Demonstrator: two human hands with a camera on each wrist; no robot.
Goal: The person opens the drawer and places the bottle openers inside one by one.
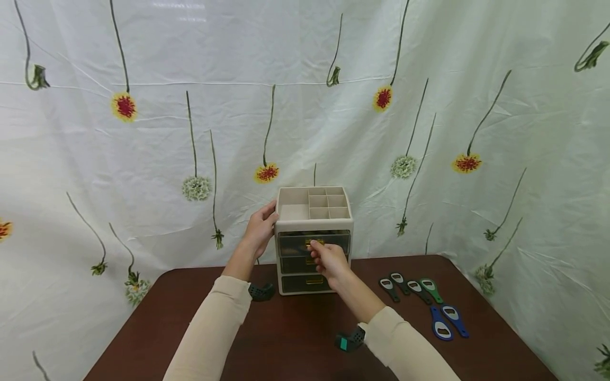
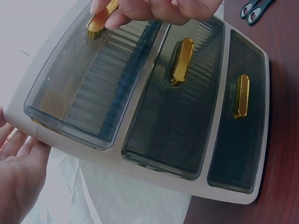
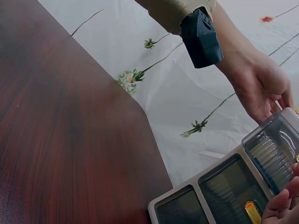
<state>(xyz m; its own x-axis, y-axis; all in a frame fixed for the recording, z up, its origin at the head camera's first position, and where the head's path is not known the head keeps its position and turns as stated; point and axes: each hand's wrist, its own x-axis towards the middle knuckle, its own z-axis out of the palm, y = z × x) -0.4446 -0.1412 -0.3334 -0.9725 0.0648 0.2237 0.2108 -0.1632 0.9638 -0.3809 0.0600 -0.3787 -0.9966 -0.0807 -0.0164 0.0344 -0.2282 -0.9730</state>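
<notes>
A cream desktop drawer organizer (image 1: 314, 225) with dark see-through drawers and gold handles stands at the table's far side. My left hand (image 1: 259, 227) holds its upper left side; the left wrist view shows bent fingers (image 2: 18, 142) against the side wall. At the front, my right hand (image 1: 331, 262) pinches the gold handle (image 2: 96, 25) of the top drawer (image 2: 88, 88), with fingertips (image 3: 278, 203) partly cut off in the right wrist view. That drawer stands slightly proud of the frame. Below it, the middle drawer (image 2: 163, 121) and bottom drawer (image 2: 236, 140) sit flush.
Several bottle openers lie on the dark red-brown table (image 1: 286, 338) at the right, among them a green one (image 1: 431, 290) and a blue one (image 1: 455, 319). The organizer's top has divided compartments (image 1: 329, 201). Behind hangs a white flowered cloth (image 1: 305, 127).
</notes>
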